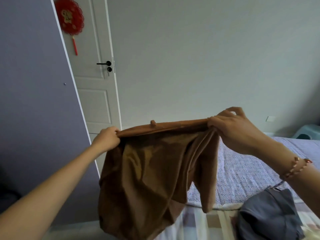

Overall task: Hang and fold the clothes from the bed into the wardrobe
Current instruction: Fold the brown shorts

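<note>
Head view: two bare hands hold one brown garment (152,170) up in the middle of the frame, stretched by its top band. The left hand (108,139), at centre left, has its fingers curled tightly round the left end of the band. The right hand (233,129), at centre right, pinches the other end between thumb and fingers, with one finger lifted above the cloth. A small loop or tab sticks up from the band between the two hands. The garment hangs free below the band in loose folds, one narrower flap dropping at its right side, and its lower part reaches the bottom edge of the frame in front of the bed (245,172).

One bracelet (294,168) of pinkish beads circles the right wrist at the right edge. The bed fills the lower right, covered by a lilac quilt with a scale-like pattern and, nearer the bottom, a striped sheet (207,226). One grey garment (270,215) lies bunched on it in the lower right corner, well apart from the brown one.

One tall lilac panel (31,101) takes up the left side. Beside it, in the upper left, stands one white door (93,94) with one black handle (103,63) and one red round ornament (69,16) with a hanging tassel. One pale blue object (308,132), partly cut off, sits at the right edge beyond the bed.
</note>
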